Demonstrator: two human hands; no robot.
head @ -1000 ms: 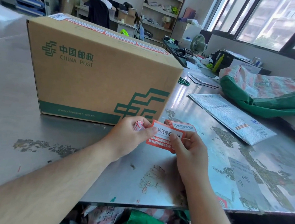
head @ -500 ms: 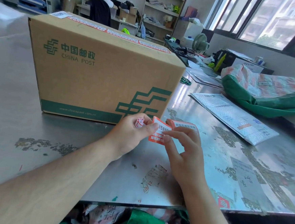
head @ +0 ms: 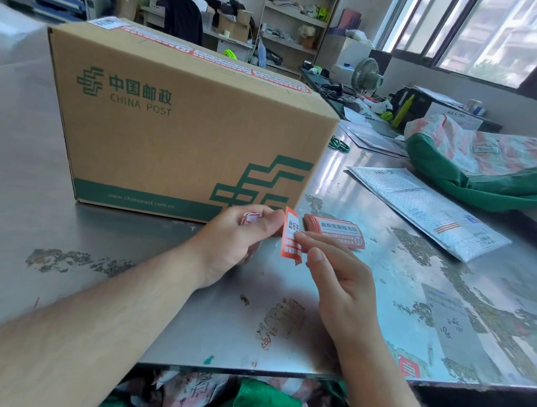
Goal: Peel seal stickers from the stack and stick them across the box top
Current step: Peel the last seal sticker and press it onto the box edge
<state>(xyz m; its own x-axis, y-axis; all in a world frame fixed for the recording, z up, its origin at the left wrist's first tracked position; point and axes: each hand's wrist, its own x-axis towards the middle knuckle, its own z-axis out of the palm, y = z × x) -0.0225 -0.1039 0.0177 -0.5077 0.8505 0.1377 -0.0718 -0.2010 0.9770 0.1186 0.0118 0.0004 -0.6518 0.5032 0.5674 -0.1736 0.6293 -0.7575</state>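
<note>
A brown China Post cardboard box [head: 177, 125] stands on the metal table, with a row of red seal stickers [head: 227, 60] along its top. My left hand [head: 242, 233] pinches one red-and-white seal sticker [head: 292, 235] by its left edge and holds a crumpled scrap of backing paper [head: 250, 217] in its fingers. My right hand [head: 335, 273] touches the sticker's right side with its fingertips, fingers spread. The stack of seal stickers [head: 335, 232] lies on the table just right of the box's near corner.
A printed grey mail pouch [head: 427, 209] and a green and pink sack [head: 488, 169] lie to the right. Green scissors [head: 339, 143] sit behind the box. The table edge [head: 248, 367] runs just under my wrists, with bags below it. A person sits at the far desk [head: 182, 13].
The sticker in my hands has turned from flat and facing me to nearly upright and edge-on. My right hand's fingers have loosened from a grip to a fingertip touch.
</note>
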